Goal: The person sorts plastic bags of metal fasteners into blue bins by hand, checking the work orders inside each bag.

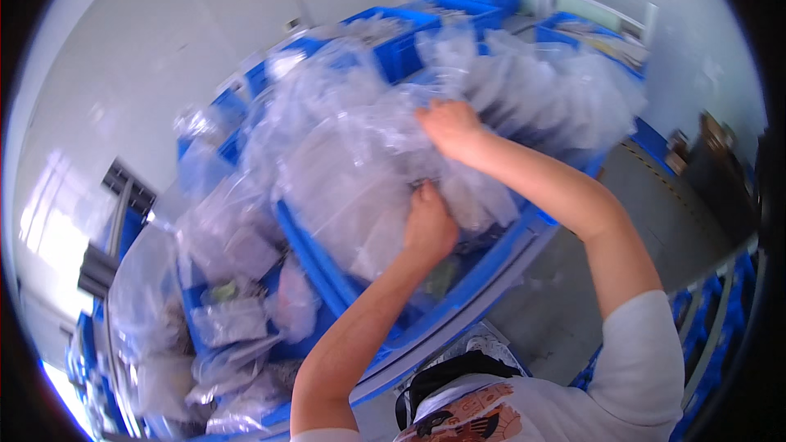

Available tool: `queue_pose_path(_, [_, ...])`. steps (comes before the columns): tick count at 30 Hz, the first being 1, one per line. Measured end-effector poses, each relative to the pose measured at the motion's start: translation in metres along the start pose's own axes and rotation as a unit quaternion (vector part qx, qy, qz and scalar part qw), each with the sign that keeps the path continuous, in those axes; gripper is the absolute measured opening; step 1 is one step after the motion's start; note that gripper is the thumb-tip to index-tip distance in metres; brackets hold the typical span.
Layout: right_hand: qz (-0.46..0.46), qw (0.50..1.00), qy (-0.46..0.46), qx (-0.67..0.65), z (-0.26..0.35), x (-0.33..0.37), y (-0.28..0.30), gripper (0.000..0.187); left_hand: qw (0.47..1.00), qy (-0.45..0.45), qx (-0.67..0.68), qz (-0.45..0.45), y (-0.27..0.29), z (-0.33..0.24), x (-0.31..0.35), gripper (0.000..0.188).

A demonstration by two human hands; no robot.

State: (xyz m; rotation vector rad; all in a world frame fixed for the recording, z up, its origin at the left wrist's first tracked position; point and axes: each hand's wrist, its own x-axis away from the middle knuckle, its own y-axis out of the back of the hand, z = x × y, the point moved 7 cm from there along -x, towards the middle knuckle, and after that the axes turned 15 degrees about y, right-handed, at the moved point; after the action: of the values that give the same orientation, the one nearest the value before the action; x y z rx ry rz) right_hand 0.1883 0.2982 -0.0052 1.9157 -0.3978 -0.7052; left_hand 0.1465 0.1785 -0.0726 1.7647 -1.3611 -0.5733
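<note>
A large clear plastic bag (344, 172) bulges over a blue bin (315, 258) in front of me. My right hand (450, 127) is closed on gathered plastic at the bag's upper right. Just below it, my left hand (431, 217) has its fingers drawn together on the plastic, beside a small dark patch I cannot make out. Motion blurs the fingers somewhat. Under my left wrist, another part of the bin shows a greenish item (442, 277) behind plastic.
More filled clear bags (557, 90) lie to the right, and others (229, 229) to the left. Blue bins (401, 41) line the back by the wall. A second blue bin (196, 299) with packets stands at left. A metal rack (716, 319) is at lower right.
</note>
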Motion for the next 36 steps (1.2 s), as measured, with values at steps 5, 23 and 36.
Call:
queue_pose_path(5, [0.071,0.991,0.101,-0.042,0.005,0.011,0.001,0.026,0.98,-0.16,0.04,-0.111,0.111,-0.011,0.043,0.042])
queue_pose_path(23, [0.108,0.99,0.059,-0.067,0.022,0.006,-0.007,0.044,0.919,0.043,-0.387,0.057,0.234,0.2,-0.013,0.047])
queue_pose_path(36, [0.079,0.994,0.041,-0.064,0.03,0.008,-0.007,0.043,0.935,0.206,-0.239,-0.163,0.285,0.256,-0.036,0.083])
